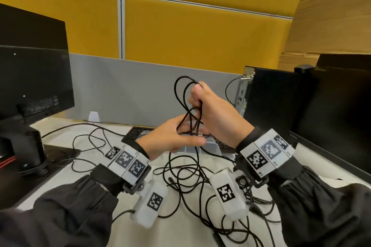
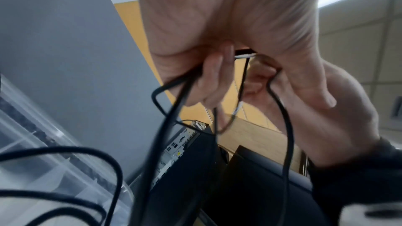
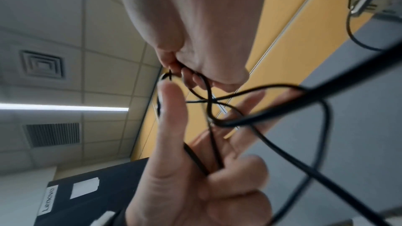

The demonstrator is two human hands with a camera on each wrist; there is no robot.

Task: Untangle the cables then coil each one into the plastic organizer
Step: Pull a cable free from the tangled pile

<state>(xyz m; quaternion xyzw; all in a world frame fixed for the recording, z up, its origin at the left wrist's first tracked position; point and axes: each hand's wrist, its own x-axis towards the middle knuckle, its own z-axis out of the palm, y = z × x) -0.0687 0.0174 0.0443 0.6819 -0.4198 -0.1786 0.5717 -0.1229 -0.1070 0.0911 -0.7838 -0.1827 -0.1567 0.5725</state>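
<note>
Around you, a black monitor [image 1: 34, 78] stands at the left on its stand, and a black desktop computer [image 1: 267, 94] stands upright at the right with another dark screen [image 1: 337, 110] just beside it. A black keyboard [image 1: 136, 133] lies behind your hands, partly hidden by them, under the grey and yellow partition [image 1: 180, 32]. A cardboard box [image 1: 331, 22] rises at the far right.

The clear plastic organizer [image 1: 210, 147] sits on the white desk [image 1: 66, 132] right under your hands, which cover most of it. Your right hand [image 1: 212, 106] is raised, its fingers curled tight round several loops of a thin black cable [image 1: 183, 94] that arch up above the fist. Your left hand [image 1: 172, 138] lies lower, its fingers mostly straight with the hanging strands passing between them. More black cables [image 1: 190, 182] lie in a loose tangle on the desk near you, crossing one another.
</note>
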